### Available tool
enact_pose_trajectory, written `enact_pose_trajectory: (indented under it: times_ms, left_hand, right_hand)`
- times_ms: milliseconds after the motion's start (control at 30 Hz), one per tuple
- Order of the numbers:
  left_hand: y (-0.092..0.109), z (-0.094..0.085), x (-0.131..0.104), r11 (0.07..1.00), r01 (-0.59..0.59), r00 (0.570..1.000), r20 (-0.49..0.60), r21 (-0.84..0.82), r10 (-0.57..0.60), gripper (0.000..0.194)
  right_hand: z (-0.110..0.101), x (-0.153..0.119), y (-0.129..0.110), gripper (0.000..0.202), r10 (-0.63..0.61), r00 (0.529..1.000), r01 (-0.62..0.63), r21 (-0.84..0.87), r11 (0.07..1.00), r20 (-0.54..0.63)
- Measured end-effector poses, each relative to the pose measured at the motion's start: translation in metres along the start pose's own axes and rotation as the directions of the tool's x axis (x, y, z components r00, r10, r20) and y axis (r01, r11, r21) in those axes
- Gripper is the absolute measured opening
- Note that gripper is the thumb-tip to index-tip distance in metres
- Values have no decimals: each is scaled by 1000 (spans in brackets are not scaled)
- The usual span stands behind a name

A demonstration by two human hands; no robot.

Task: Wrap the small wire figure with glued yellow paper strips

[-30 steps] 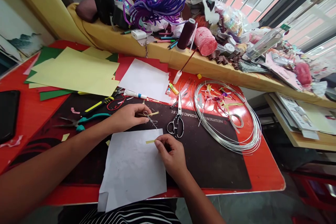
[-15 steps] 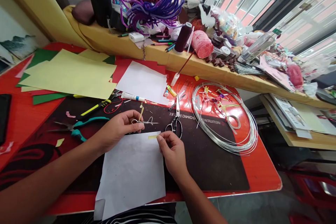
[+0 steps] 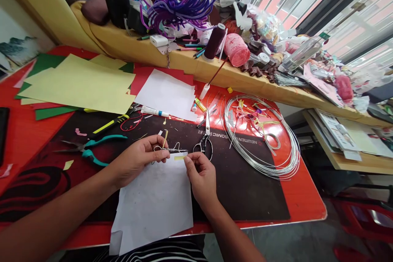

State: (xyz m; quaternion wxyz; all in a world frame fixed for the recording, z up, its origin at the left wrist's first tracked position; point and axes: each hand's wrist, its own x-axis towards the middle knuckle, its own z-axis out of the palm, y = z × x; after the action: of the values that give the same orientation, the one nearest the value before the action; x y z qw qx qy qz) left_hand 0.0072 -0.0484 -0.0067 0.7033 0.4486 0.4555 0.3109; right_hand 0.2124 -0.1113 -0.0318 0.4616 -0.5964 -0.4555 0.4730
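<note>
Head view — left hand (image 3: 150,152) pinches twisted wire (image 3: 172,150), right hand (image 3: 201,174) pinches yellow paper strip (image 3: 179,157) at one end — probably so most is exposed over white sheet (image 3: 156,202).

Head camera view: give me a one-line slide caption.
Left hand holding a looped wire piece, right hand pinching a yellow strip over white paper, scissors lying just beyond.

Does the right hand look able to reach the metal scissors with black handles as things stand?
Probably yes: the scissors lie just beyond the right hand, seemingly uncovered, though it holds a thin yellow paper strip.
</note>
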Motion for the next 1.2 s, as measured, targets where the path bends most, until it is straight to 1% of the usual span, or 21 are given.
enact_pose_trajectory:
  times_ms: [167,333,467,800,1000,1200]
  left_hand:
    - [-2,2,-2,1000,17,1000,5,0,-17,32]
    - [-3,4,-4,999,26,999,20,-22,-26,32]
    - [-1,6,-4,999,38,999,24,-19,-38,32]
    - [-6,7,-4,999,37,999,28,-13,-37,32]
    - [-4,9,-6,999,38,999,17,18,-39,33]
    - [-5,9,-6,999,47,999,22,-12,-47,34]
  right_hand:
    - [0,-1,1,27,-22,1000,22,-33,999,-18]
    - [-1,-1,2,25,-85,996,82,-79,993,-32]
    - [-1,0,3,26,-109,993,103,-120,987,-44]
    - [-1,-1,2,25,-119,991,112,-122,986,-58]
    - [-1,-1,2,25,-122,990,114,-116,987,-64]
    - [-1,-1,5,26,-82,994,78,-60,995,-70]
